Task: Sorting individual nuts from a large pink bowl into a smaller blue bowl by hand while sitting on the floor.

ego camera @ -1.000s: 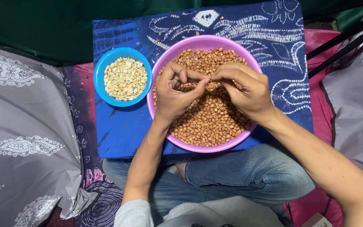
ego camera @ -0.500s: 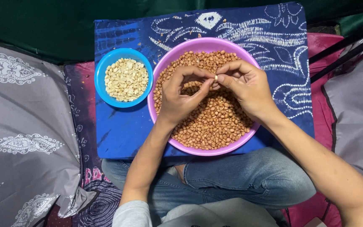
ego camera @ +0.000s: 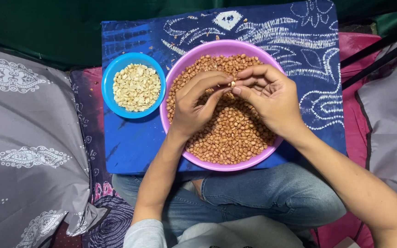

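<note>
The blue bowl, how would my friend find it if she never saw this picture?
Look at the blue patterned cloth across the person's lap. Two bowls sit on it side by side: a big purple bowl under both hands, and the blue bowl just beside it, nearer the left hand. The blue bowl is smaller and holds pale skinless peanuts, not reddish-brown ones.

1. a flat blue board (ego camera: 129, 142) with white batik-style patterns serves as the support surface; it rests across the lap of the seated person.
2. a small blue bowl (ego camera: 111, 76) of pale skinned peanuts stands on its left part.
3. a large purple bowl (ego camera: 175, 73) of red-brown peanuts stands just beside it, rims nearly touching.
</note>
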